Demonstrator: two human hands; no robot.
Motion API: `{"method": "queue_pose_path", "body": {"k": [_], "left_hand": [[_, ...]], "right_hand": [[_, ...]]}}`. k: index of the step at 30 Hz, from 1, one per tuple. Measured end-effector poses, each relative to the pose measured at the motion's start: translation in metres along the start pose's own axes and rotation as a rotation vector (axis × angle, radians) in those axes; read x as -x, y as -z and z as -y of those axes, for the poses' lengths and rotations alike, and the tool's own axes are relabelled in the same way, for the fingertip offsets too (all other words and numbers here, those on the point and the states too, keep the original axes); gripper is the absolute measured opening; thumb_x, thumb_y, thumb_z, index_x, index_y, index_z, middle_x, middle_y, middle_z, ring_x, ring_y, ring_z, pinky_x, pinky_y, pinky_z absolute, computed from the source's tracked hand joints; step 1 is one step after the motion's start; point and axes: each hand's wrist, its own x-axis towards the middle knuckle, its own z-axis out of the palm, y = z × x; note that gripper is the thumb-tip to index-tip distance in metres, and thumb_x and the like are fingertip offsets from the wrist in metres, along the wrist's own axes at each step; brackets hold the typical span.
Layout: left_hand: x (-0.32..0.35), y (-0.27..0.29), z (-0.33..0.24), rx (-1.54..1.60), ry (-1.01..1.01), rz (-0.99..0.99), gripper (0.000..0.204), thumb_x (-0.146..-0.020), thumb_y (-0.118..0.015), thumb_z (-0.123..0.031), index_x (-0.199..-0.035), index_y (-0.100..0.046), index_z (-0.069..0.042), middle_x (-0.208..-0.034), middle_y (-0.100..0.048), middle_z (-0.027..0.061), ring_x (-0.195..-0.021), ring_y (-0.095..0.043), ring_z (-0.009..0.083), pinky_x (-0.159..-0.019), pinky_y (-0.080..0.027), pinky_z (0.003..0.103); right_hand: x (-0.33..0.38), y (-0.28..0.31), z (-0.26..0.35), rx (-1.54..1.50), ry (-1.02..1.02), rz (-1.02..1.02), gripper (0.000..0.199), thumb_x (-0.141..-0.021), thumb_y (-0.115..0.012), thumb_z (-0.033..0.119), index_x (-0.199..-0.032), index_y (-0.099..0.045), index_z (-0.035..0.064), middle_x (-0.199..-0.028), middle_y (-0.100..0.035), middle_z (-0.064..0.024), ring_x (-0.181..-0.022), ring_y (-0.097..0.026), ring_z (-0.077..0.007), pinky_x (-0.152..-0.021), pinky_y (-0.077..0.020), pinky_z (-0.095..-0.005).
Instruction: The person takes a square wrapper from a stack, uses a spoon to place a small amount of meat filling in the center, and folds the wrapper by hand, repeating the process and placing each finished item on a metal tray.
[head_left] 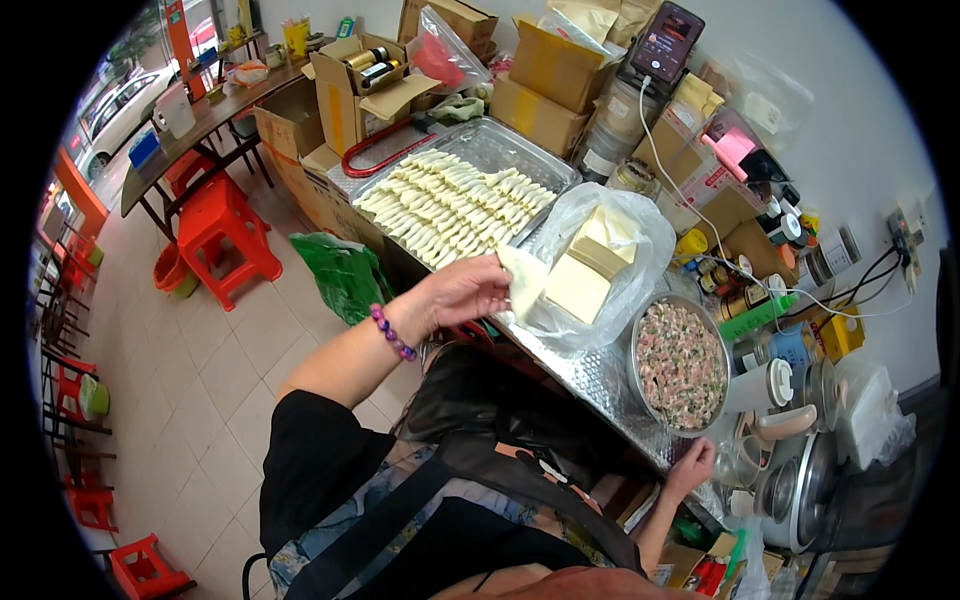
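My left hand (468, 290), wearing a purple bead bracelet, pinches a thin pale dumpling wrapper (524, 282) by its edge. Just beyond it, stacks of square wrappers (578, 288) lie in an open clear plastic bag (650, 235). A large metal tray (478, 140) at the far side carries many folded dumplings (455, 205) in rows. My right hand (692, 466) is at the counter edge below a round metal bowl (634, 350) of minced meat filling with green bits (683, 365). Its fingers are curled; whatever they hold, if anything, is hidden.
Jars, bottles and a white lidded cup (762, 386) crowd the right side. A phone (667, 42) with a white cable stands at the back, near cardboard boxes (540, 110). A red-handled tool (385, 150) lies beside the tray. Red stools (222, 225) stand on the left floor.
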Motion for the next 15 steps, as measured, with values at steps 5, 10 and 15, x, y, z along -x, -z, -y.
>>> {"method": "queue_pose_path", "body": {"k": [5, 10, 15], "left_hand": [[-0.030, 0.051, -0.043, -0.210, -0.078, -0.052, 0.020, -0.094, -0.045, -0.010, -0.111, -0.050, -0.001, -0.102, -0.060, 0.0058, -0.089, -0.062, 0.0121, -0.078, -0.051, 0.025], [-0.062, 0.068, -0.084, -0.357, -0.134, -0.184, 0.019, -0.095, -0.045, -0.015, -0.105, -0.053, -0.001, -0.094, -0.062, 0.0060, -0.082, -0.062, 0.0120, -0.073, -0.052, 0.024], [-0.090, 0.088, -0.114, -0.524, -0.139, -0.342, 0.021, -0.094, -0.048, -0.016, -0.103, -0.056, 0.002, -0.093, -0.063, 0.0091, -0.082, -0.062, 0.0134, -0.073, -0.051, 0.025]], "right_hand": [[0.000, -0.019, 0.012, 0.046, 0.087, 0.064, 0.018, -0.088, -0.052, 0.013, -0.085, -0.053, -0.0047, -0.076, -0.057, -0.0172, -0.068, -0.048, -0.0258, -0.067, -0.0422, -0.0345], [0.001, -0.019, 0.025, 0.082, 0.047, 0.048, 0.018, -0.089, -0.050, 0.009, -0.093, -0.056, -0.0076, -0.082, -0.061, -0.0130, -0.074, -0.050, -0.0178, -0.071, -0.0433, -0.0309], [0.005, -0.019, 0.026, 0.100, 0.058, 0.020, 0.020, -0.090, -0.050, 0.010, -0.098, -0.056, -0.0081, -0.086, -0.062, -0.0142, -0.077, -0.052, -0.0192, -0.073, -0.0436, -0.0312]]}}
